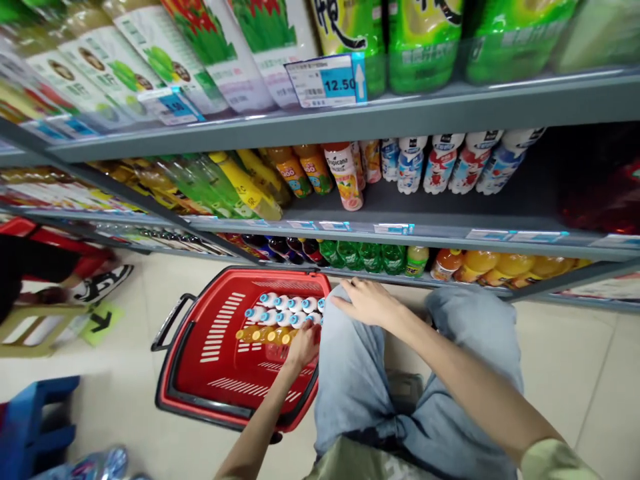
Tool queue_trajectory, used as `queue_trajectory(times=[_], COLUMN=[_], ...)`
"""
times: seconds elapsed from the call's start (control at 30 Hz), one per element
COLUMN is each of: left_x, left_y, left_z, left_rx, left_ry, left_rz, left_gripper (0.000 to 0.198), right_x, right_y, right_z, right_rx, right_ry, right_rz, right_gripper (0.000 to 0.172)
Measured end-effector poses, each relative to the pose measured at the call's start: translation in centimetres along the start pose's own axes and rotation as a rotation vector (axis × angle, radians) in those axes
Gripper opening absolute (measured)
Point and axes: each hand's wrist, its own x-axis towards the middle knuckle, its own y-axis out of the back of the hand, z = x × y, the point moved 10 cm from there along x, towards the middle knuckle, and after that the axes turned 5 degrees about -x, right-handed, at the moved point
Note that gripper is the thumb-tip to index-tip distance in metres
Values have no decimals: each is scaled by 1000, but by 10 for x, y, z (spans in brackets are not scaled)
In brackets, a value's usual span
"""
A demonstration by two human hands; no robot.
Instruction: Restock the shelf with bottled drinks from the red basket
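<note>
The red shopping basket (187, 360) stands on the floor left of my knees. White bottles with blue caps (283, 318) lie in rows inside it, beside a row of bottles with orange-yellow contents (263, 335). My left hand (304, 343) reaches down into the basket at the right end of the yellow row, its fingers bent around something I cannot make out. On my knee, in light blue jeans, rests my right hand (367, 301), with its fingers apart and nothing in it.
Ahead, shelves (320, 127) hold bottles and cartons, including a Tropicana bottle (344, 177) and white milk-drink bottles (411, 165). A person's shoe (105, 283) is at the left, near a yellow-green floor arrow (101, 321). A blue stand (37, 423) is at lower left.
</note>
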Motion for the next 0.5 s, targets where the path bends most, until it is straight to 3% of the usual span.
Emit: queue_trajectory(times=[0.13, 0.23, 0.4, 0.5], left_x=[-6, -20, -63, -99], left_y=[50, 100, 197, 245], left_z=[4, 17, 81, 132], left_rx=[85, 129, 123, 111], left_ry=[61, 55, -167, -314], left_rz=[112, 235, 545, 738], left_gripper=[26, 26, 17, 17], right_x=[1, 1, -2, -5], right_y=[0, 2, 11, 22], right_z=[-1, -5, -19, -31], right_rx=[-9, -20, 29, 106], right_ry=[9, 35, 157, 278], right_rz=[22, 53, 150, 276], right_gripper=[63, 62, 57, 70])
